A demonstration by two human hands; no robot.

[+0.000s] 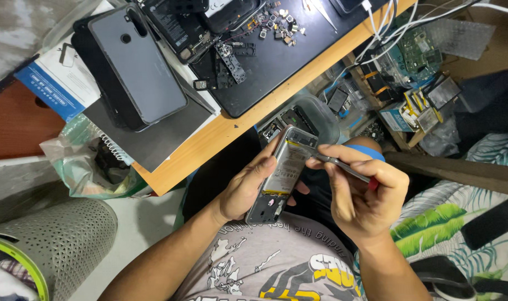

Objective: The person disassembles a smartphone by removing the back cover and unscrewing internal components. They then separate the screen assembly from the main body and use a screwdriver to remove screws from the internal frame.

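Right hand (361,195) fingers pinch tweezers (334,161) shut, tip touching the opened phone (279,175) clasped in left hand (244,189).

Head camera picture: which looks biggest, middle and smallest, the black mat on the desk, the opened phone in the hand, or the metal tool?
1. black mat, clearly biggest.
2. opened phone, held in the left hand.
3. metal tool, thin, in the right hand.
The phone and tool sit nearer the camera, yet the order holds.
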